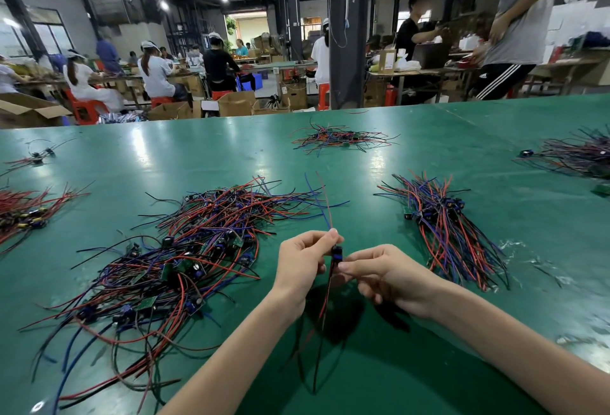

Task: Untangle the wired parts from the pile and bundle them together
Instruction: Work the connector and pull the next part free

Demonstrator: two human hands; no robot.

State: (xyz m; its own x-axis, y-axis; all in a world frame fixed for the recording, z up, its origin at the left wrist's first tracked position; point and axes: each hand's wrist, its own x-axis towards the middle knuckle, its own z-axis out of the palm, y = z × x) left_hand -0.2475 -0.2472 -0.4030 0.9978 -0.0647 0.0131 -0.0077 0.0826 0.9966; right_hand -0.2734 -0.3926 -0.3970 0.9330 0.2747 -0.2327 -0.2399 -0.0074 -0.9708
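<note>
A big tangled pile (185, 256) of red, blue and black wires with small green circuit boards lies on the green table (379, 375), left of centre. Above the table in front of me, both hands hold one wired part (336, 254) with a small blue and black component. My left hand (305, 261) pinches its upper wires, which stick up blue and red. My right hand (383, 271) pinches it just below the component, and its red and black wires hang down. A sorted bundle (449, 229) of wired parts lies to the right of my hands.
Other wire piles lie at the far centre (340, 140), the far right (577, 153), the left edge (26, 213) and the far left (38, 155). Beyond the table's far edge, people sit and stand at other benches among cardboard boxes (236, 102).
</note>
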